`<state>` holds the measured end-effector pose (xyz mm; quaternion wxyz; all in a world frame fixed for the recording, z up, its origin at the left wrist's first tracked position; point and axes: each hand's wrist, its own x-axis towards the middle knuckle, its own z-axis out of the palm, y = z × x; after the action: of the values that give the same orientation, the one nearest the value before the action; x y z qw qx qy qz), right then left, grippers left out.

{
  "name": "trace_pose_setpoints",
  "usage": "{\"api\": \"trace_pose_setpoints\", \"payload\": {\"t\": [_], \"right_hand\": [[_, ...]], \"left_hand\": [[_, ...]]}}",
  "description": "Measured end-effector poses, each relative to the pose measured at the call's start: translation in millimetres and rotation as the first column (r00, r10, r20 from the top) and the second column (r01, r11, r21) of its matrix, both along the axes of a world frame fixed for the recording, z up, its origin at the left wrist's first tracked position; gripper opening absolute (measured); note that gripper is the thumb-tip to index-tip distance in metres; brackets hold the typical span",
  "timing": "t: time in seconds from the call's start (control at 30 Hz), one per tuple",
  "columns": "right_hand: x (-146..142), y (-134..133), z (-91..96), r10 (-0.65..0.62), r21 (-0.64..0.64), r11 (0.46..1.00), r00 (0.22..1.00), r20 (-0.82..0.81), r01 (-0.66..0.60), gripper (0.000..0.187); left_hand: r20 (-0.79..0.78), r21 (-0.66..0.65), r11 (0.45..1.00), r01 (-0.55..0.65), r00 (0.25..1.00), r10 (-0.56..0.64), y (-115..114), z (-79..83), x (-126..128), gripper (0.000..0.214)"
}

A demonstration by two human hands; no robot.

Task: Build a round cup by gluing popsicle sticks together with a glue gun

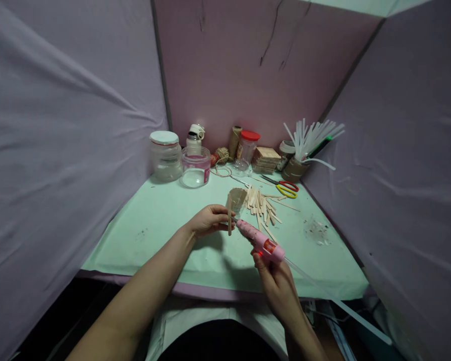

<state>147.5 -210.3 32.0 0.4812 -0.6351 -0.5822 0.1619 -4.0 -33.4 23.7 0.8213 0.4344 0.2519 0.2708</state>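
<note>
Between the fingers of my left hand (211, 220) a wooden craft stick (230, 215) is held upright. My right hand (277, 281) grips a pink hot glue gun (261, 240), its nozzle pointing left at the stick; whether the tip touches the wood I cannot tell. A long white glue stick (346, 307) trails from the gun's back end, and a red light glows near the grip. Just beyond the stick stands a brown cup-like piece (236, 199). A loose heap of craft sticks (261, 205) lies to its right.
Red-and-yellow-handled scissors (287, 188) lie behind the heap. Along the back stand a lidded jar (166, 158), an open clear tub (196, 170), a red-lidded jar (247, 150), stacked wooden squares (266, 160) and a pot of glue sticks (296, 169). Glue scraps (318, 231) lie at right.
</note>
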Motion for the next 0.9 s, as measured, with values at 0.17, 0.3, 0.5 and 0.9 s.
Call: {"api": "trace_pose_setpoints", "payload": {"t": [0.17,0.3,0.5,0.9], "right_hand": [[0.1,0.1,-0.6,0.013,-0.020,1.000,1.000,0.008,-0.013,0.042],[-0.2,0.3,-1.2,0.011,-0.034,0.999,1.000,-0.005,-0.011,0.042],[-0.5,0.3,-1.2,0.050,-0.035,0.998,0.999,-0.021,-0.051,0.039],[0.3,-1.2,-4.8,0.063,-0.071,0.995,0.998,-0.030,-0.065,0.041]], "left_hand": [[0.016,0.000,1.000,-0.021,1.000,0.021,0.5,-0.7,0.3,0.041],[0.022,-0.012,0.999,-0.030,0.999,0.030,-0.4,0.9,0.6,0.043],[0.022,0.004,0.999,-0.050,0.999,0.050,0.1,1.8,-1.0,0.042],[0.032,0.003,0.996,-0.085,0.996,0.084,0.5,6.6,-2.7,0.044]]}}
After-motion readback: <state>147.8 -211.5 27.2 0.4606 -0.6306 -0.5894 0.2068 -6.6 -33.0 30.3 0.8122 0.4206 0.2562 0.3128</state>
